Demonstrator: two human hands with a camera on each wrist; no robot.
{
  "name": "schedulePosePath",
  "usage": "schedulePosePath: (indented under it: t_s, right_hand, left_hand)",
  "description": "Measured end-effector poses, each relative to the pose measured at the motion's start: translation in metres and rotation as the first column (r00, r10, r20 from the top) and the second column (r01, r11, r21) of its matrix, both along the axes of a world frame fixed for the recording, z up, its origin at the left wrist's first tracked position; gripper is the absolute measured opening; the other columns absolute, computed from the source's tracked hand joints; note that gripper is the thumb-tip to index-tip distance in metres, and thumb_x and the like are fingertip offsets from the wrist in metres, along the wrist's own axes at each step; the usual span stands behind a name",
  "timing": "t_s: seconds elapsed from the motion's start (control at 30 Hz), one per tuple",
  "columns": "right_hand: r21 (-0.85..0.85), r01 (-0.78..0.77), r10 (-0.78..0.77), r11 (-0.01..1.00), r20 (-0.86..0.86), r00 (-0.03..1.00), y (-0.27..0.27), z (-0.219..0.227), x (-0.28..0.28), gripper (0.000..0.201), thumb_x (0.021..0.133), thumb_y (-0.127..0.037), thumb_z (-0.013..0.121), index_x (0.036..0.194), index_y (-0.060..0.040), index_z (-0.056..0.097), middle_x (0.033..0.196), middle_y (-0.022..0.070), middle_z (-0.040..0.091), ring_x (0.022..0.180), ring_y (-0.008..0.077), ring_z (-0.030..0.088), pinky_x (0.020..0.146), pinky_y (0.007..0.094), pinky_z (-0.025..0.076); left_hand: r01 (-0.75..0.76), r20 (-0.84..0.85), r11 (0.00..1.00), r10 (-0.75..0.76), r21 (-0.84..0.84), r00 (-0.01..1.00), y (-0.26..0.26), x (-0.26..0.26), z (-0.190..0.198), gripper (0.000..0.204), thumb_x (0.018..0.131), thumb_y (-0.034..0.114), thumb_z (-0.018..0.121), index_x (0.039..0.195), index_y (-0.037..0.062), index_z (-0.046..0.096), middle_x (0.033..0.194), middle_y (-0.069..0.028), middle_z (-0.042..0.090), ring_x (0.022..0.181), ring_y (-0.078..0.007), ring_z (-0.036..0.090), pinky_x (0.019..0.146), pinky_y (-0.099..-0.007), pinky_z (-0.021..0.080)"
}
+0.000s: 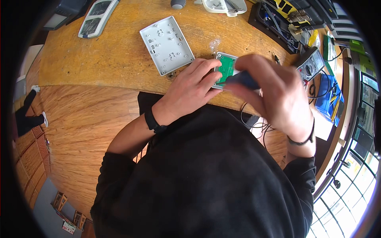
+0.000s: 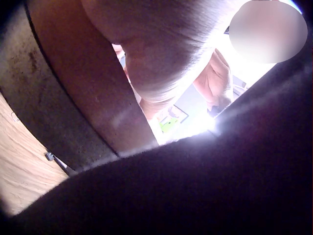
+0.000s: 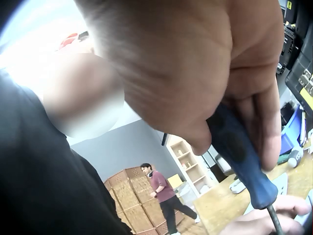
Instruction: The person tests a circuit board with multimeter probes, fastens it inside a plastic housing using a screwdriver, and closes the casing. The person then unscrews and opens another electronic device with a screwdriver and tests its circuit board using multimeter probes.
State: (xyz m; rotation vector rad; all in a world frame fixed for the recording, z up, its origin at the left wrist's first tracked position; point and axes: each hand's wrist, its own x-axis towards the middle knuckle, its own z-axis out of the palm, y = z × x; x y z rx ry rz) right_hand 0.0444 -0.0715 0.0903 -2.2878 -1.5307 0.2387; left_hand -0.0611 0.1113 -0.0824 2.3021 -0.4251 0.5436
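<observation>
In the head view, a small grey plastic case with a green circuit board inside lies at the bench's front edge. My left hand holds its left side, with bent fingertips over the rim and board. My right hand, blurred, is above the case's right side. It grips a screwdriver by its blue handle, seen best in the right wrist view. The shank points down past the left hand's fingers, and its tip is out of that view. The left wrist view shows mostly palm, watch strap and dark sleeve.
A larger grey case half lies left of the hands, inner side up. Rightward are a multimeter, a blue bin and an open black toolbox. Cables hang below the bench edge. A person stands behind.
</observation>
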Motion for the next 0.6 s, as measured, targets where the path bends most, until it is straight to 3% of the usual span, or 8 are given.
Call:
schedulePosePath:
  t_s: [0.1,0.23,0.27,0.37,0.43,0.5,0.57,0.6]
  right_hand:
    - [-0.087,0.166,-0.152,0.982,0.141,0.978,-0.001,0.000,0.003,0.047,0.088,-0.028,0.094,0.118,-0.0032,0.067,0.090,0.0120,0.077,0.084,0.0360,0.078,0.081,0.0431,0.063]
    - [0.231,-0.126,0.104,0.965,0.108,0.989,0.004,-0.013,0.014,0.057,0.089,-0.028,0.093,0.130,-0.0041,0.062,0.094,0.0100,0.079,0.086,0.0336,0.080,0.079,0.0428,0.062]
    - [0.229,-0.122,0.099,0.966,0.109,0.989,0.002,-0.009,0.013,0.057,0.089,-0.028,0.093,0.130,-0.0041,0.062,0.094,0.0100,0.079,0.086,0.0336,0.080,0.079,0.0428,0.062]
    - [-0.120,-0.065,0.078,0.991,0.112,0.991,-0.006,0.013,0.003,0.038,0.088,-0.023,0.092,0.111,-0.0033,0.068,0.092,0.0101,0.075,0.081,0.0333,0.076,0.069,0.0426,0.060]
    - [-0.130,0.004,0.013,0.992,0.130,0.991,-0.004,0.011,0.000,0.040,0.085,-0.031,0.094,0.101,-0.0038,0.069,0.087,0.0093,0.070,0.077,0.0331,0.073,0.065,0.0433,0.058]
    - [-0.090,-0.084,0.095,0.992,0.125,0.988,-0.002,0.017,0.003,0.041,0.088,-0.029,0.091,0.111,-0.0032,0.070,0.095,0.0113,0.071,0.078,0.0343,0.073,0.065,0.0422,0.058]
    - [0.084,-0.177,0.181,0.981,-0.049,0.982,0.002,0.012,-0.001,0.043,0.089,-0.002,0.075,0.130,0.0017,0.065,0.126,0.0194,0.068,0.090,0.0375,0.075,0.072,0.0436,0.061]
    - [0.085,-0.220,0.228,0.972,-0.097,0.969,0.001,0.007,-0.001,0.041,0.090,-0.004,0.078,0.128,0.0014,0.066,0.123,0.0193,0.069,0.090,0.0375,0.076,0.072,0.0440,0.062]
  left_hand:
    - [-0.002,-0.001,0.999,0.002,0.033,1.000,0.001,-0.001,0.001,0.046,0.083,0.016,0.091,0.117,0.0036,0.062,0.137,-0.0110,0.058,0.119,-0.0324,0.064,0.099,-0.0437,0.059]
    - [-0.010,-0.008,0.999,0.011,0.036,1.000,0.000,-0.001,0.001,0.047,0.082,0.015,0.092,0.117,0.0036,0.062,0.137,-0.0114,0.058,0.119,-0.0328,0.064,0.099,-0.0434,0.059]
    - [-0.005,-0.007,0.999,0.005,0.035,1.000,0.000,0.000,0.001,0.047,0.082,0.015,0.092,0.117,0.0036,0.062,0.137,-0.0114,0.058,0.119,-0.0328,0.064,0.099,-0.0434,0.059]
    - [-0.019,0.012,0.999,0.018,0.046,1.000,0.000,-0.001,-0.002,0.048,0.083,0.015,0.091,0.119,0.0035,0.062,0.137,-0.0115,0.058,0.119,-0.0331,0.064,0.099,-0.0438,0.059]
    - [-0.002,-0.006,0.999,0.002,0.046,1.000,0.000,0.000,-0.003,0.049,0.082,0.014,0.091,0.120,0.0035,0.061,0.138,-0.0115,0.058,0.120,-0.0331,0.064,0.098,-0.0440,0.059]
    - [-0.011,0.009,0.999,0.011,0.032,1.000,-0.001,0.001,0.000,0.050,0.082,0.012,0.091,0.121,0.0038,0.061,0.138,-0.0114,0.058,0.120,-0.0331,0.064,0.098,-0.0440,0.059]
    - [-0.021,0.013,1.000,0.021,0.018,1.000,0.001,-0.002,0.003,0.050,0.081,0.011,0.090,0.121,0.0041,0.061,0.138,-0.0113,0.058,0.120,-0.0331,0.064,0.097,-0.0441,0.060]
    - [-0.013,-0.011,1.000,0.013,-0.006,1.000,0.002,-0.002,0.003,0.051,0.081,0.012,0.090,0.121,0.0042,0.061,0.138,-0.0115,0.058,0.120,-0.0331,0.064,0.097,-0.0441,0.060]
